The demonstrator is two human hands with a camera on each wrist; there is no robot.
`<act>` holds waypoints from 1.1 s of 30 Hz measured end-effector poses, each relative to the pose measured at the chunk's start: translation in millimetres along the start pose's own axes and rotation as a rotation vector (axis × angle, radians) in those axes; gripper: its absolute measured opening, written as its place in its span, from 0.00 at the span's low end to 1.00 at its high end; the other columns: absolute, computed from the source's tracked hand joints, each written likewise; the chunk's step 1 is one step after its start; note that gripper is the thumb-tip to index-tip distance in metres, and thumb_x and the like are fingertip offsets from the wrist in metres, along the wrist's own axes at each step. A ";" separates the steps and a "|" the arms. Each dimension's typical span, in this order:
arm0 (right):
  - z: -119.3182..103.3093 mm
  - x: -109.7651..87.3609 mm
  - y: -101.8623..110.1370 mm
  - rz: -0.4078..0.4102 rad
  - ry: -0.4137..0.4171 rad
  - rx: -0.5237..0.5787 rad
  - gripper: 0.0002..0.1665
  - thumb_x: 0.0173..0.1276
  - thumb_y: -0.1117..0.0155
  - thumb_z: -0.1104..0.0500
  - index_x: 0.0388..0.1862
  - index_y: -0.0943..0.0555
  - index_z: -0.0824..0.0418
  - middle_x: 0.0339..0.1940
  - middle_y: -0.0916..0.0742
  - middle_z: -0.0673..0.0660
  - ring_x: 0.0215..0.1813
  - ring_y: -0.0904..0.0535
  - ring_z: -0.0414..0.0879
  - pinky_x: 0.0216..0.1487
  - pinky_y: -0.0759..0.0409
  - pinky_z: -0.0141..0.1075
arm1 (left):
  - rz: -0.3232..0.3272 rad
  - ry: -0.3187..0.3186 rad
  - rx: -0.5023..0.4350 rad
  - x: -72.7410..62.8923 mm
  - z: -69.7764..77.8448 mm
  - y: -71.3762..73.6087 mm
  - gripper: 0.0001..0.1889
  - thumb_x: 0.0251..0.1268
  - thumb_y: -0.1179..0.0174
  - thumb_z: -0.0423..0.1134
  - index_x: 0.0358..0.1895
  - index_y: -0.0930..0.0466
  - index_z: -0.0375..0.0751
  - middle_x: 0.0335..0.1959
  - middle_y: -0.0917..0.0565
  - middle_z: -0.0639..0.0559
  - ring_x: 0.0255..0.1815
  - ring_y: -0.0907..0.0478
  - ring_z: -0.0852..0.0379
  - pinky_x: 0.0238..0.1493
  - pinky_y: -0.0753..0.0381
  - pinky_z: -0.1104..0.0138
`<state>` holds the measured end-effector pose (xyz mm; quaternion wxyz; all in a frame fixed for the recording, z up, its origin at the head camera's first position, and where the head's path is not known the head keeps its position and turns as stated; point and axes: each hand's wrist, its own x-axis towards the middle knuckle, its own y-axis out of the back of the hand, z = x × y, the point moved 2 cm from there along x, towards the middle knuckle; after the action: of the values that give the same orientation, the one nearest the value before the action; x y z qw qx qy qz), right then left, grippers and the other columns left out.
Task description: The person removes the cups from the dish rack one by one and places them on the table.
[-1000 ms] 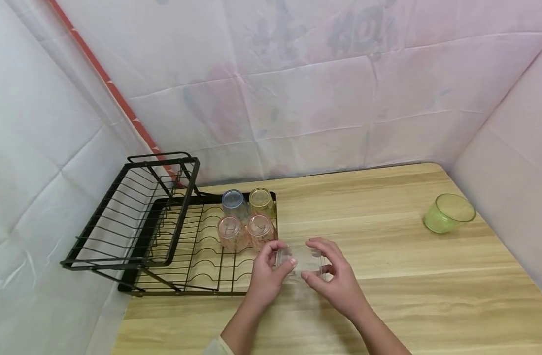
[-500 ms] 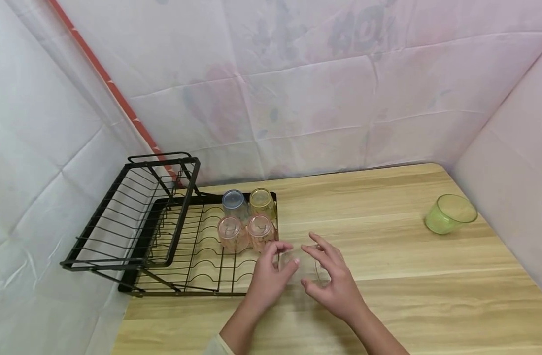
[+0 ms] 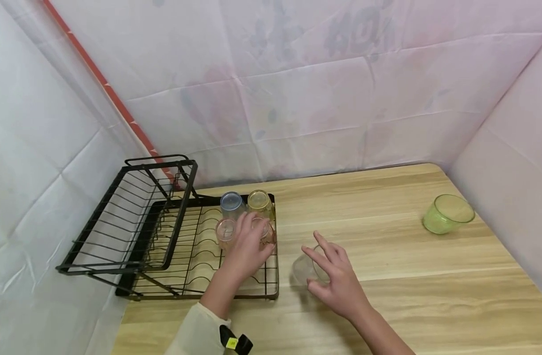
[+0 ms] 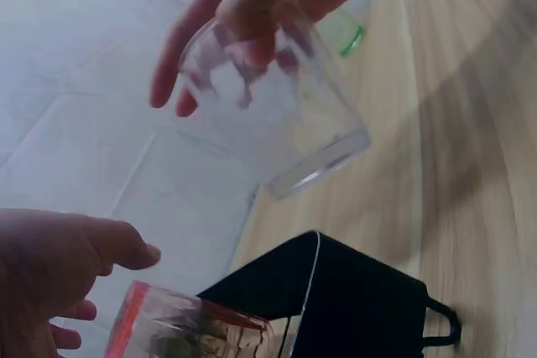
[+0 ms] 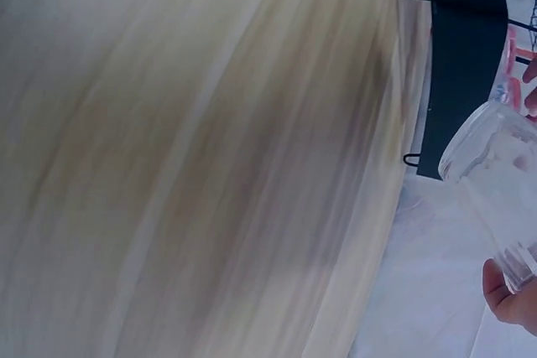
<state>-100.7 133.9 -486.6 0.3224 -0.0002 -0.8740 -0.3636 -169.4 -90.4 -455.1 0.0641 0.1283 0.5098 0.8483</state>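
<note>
Wood-grain table (image 3: 430,296), pale sheeted walls (image 3: 306,113); right fingers (image 3: 317,257) grip clear glass (image 4: 277,127).

Your bare left hand (image 3: 244,249) reaches forward, fingers loosely bent. Your bare right hand (image 3: 338,282) curves, thumb apart from index finger.

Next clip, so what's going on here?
A person's right hand holds a clear glass beside the black rack. Their left hand is over the pink glasses in it; contact is unclear. A blue glass and a yellow glass stand upside down behind them; a green glass sits apart on the table.
</note>
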 end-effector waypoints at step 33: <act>143.2 13.3 65.5 -0.247 -0.133 -0.535 0.31 0.53 0.32 0.51 0.58 0.21 0.52 0.60 0.24 0.67 0.57 0.29 0.73 0.47 0.29 0.68 | 0.016 -0.020 0.006 9.9 -10.5 -11.1 0.28 0.54 0.34 0.26 0.60 0.22 0.46 0.66 0.30 0.40 0.69 0.35 0.37 0.61 0.25 0.46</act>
<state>-176.5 270.0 -513.1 0.2064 -0.0025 -0.7596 -0.6168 -182.1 -91.6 -468.0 0.0620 0.1414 0.5107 0.8458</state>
